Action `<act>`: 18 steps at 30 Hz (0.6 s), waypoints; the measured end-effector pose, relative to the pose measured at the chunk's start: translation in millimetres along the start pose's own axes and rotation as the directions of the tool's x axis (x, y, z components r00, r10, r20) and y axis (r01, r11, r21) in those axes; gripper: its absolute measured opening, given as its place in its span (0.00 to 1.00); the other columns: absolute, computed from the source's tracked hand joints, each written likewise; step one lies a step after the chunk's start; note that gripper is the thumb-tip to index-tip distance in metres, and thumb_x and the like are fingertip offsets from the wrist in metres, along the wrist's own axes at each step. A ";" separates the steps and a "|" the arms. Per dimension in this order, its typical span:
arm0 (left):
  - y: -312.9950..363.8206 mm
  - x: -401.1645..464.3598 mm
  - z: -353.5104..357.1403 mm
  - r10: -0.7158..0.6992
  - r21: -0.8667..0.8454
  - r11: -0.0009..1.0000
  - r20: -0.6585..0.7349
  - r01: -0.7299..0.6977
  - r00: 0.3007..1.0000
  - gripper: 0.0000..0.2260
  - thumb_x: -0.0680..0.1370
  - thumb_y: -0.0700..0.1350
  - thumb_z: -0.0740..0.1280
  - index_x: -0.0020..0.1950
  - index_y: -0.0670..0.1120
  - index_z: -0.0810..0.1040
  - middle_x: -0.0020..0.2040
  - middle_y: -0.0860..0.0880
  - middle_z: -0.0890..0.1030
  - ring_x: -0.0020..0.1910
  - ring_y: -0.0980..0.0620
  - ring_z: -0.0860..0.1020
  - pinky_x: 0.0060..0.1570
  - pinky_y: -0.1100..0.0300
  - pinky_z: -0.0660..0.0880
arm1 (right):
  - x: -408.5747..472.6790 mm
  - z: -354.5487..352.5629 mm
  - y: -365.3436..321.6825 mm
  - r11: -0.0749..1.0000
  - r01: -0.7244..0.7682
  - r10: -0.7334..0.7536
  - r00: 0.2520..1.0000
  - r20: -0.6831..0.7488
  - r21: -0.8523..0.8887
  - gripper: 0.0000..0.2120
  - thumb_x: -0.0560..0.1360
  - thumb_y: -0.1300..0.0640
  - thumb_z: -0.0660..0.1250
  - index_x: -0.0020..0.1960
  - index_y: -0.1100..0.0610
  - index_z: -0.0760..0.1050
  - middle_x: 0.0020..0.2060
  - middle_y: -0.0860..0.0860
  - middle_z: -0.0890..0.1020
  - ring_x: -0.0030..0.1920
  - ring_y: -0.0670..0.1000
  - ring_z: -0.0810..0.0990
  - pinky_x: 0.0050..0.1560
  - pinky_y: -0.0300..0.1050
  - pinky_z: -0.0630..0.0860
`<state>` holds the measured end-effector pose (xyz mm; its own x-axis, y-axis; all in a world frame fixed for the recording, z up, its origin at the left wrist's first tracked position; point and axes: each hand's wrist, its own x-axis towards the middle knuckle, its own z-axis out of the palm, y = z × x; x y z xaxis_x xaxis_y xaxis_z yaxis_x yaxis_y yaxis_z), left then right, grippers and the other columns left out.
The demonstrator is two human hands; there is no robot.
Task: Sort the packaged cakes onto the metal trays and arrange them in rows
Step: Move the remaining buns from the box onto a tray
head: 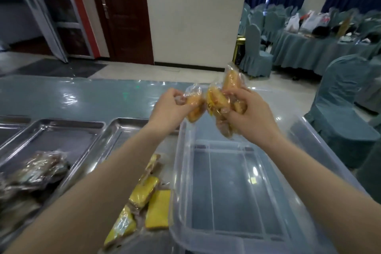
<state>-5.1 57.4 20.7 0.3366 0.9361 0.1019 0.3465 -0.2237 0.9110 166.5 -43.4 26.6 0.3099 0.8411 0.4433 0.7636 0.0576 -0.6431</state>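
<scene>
The left hand [169, 107] pinched one cake [193, 107] and the right hand [247, 113] gripped maybe three cakes [224, 97], above the bin [185, 171]. They looked light, soft and slippery, so hold each by its middle

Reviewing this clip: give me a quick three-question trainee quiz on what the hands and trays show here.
1. True or false: the clear plastic bin holds packaged cakes.
2. Which tray holds the yellow cakes? A) the tray beside the bin B) the tray further left
3. Fill in: the dark wrapped cakes lie on the ___ tray.

Key:
1. False; it looks empty, and the left hand and right hand hold wrapped cakes above it.
2. A
3. further left
</scene>
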 end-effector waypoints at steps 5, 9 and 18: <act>-16.7 -47.7 -92.9 -0.012 -0.224 0.974 -0.130 -0.018 0.991 0.15 0.73 0.48 0.71 0.57 0.52 0.72 0.49 0.54 0.79 0.46 0.57 0.78 0.41 0.62 0.72 | -7.6 43.6 -89.2 0.970 0.088 -0.100 0.994 0.046 0.226 0.15 0.72 0.53 0.70 0.54 0.36 0.75 0.51 0.41 0.79 0.49 0.38 0.76 0.45 0.30 0.70; -49.8 -88.7 -162.7 -0.011 -0.269 0.963 -0.169 -0.035 0.986 0.13 0.74 0.44 0.70 0.56 0.55 0.74 0.50 0.50 0.80 0.45 0.55 0.80 0.44 0.59 0.76 | -20.4 99.9 -152.5 0.949 0.113 -0.151 0.982 0.110 0.294 0.17 0.72 0.55 0.71 0.52 0.34 0.73 0.47 0.36 0.78 0.49 0.36 0.77 0.48 0.31 0.73; -151.1 -162.5 -303.0 -0.094 -0.182 0.981 -0.125 0.070 0.988 0.19 0.71 0.40 0.72 0.55 0.63 0.78 0.48 0.58 0.83 0.45 0.60 0.80 0.38 0.67 0.75 | -90.9 247.1 -249.1 0.901 -0.057 -0.060 0.965 0.254 0.431 0.17 0.73 0.54 0.70 0.52 0.33 0.73 0.47 0.34 0.79 0.46 0.38 0.79 0.43 0.34 0.76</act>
<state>-377.5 21.3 -12.4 0.1908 0.9795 0.0650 0.2043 -0.1044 0.9733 -191.8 -1.3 -7.8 0.1089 0.9451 0.3081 0.4261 0.2356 -0.8734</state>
